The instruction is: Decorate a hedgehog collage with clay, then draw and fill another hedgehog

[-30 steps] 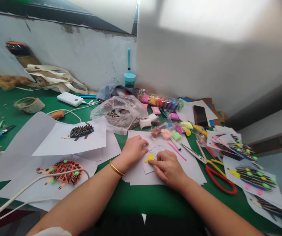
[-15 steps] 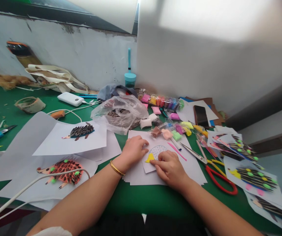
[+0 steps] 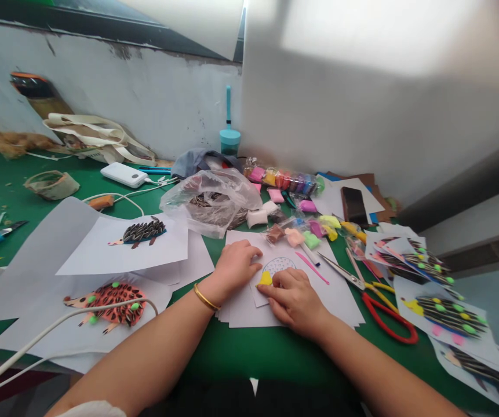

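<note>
two hands work low over a stack of white sheets (image 3: 336,304) on the green table (image 3: 225,356). the right hand (image 3: 295,298) has its index finger stretched onto a yellow clay piece (image 3: 265,278), other fingers curled; whether it pinches the clay, i cannot tell. that piece lies on a small sheet, at the near left edge of a blue-dotted drawing (image 3: 280,264). the left hand (image 3: 237,266) rests palm down on the paper just to the left, fingers loosely bent, thumb apart. a pink tool (image 3: 312,268) lies just beyond the right hand, and scissors (image 3: 350,277) intrude from the right, blade tips over the sheets. clay packets (image 3: 295,236) crowd the far edge, with a clear bag (image 3: 184,194) of striped seeds behind. on the left, a white cable (image 3: 73,314) crosses an orange hedgehog (image 3: 119,291); more hedgehog pictures (image 3: 447,315) overlap at far right.
</note>
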`<state>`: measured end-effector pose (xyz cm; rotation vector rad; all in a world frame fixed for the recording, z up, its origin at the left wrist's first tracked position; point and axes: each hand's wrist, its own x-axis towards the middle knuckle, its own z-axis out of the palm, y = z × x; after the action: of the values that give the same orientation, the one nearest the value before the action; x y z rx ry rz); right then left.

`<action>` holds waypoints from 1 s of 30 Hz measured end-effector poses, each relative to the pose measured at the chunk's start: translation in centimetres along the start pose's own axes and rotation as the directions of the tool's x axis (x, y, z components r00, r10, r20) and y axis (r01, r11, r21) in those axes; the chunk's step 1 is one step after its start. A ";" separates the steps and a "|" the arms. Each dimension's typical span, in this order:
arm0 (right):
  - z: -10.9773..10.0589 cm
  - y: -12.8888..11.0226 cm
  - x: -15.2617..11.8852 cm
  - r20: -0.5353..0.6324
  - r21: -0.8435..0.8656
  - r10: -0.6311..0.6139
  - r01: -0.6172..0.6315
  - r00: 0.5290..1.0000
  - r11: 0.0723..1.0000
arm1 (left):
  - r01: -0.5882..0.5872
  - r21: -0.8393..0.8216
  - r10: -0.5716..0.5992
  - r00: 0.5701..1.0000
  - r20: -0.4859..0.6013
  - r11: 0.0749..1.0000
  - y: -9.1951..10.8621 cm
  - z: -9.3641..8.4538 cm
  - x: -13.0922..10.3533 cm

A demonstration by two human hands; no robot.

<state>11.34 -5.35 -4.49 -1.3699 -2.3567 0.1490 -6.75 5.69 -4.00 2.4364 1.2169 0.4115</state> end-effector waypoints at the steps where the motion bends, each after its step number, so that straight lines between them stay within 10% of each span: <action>1: 0.0 0.0 0.0 0.009 -0.002 -0.005 0.005 1.000 1.000 | -0.003 0.001 0.003 1.000 -0.001 1.000 0.0 0.0 0.0; 30: 0.0 0.0 0.1 0.049 0.005 0.032 -0.032 0.998 0.999 | 0.013 -0.003 -0.013 1.000 0.017 1.000 0.1 -0.1 0.0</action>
<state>11.34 -5.30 -4.44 -1.4175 -2.3728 0.2003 -6.75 5.66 -3.88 2.4237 1.2233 0.3885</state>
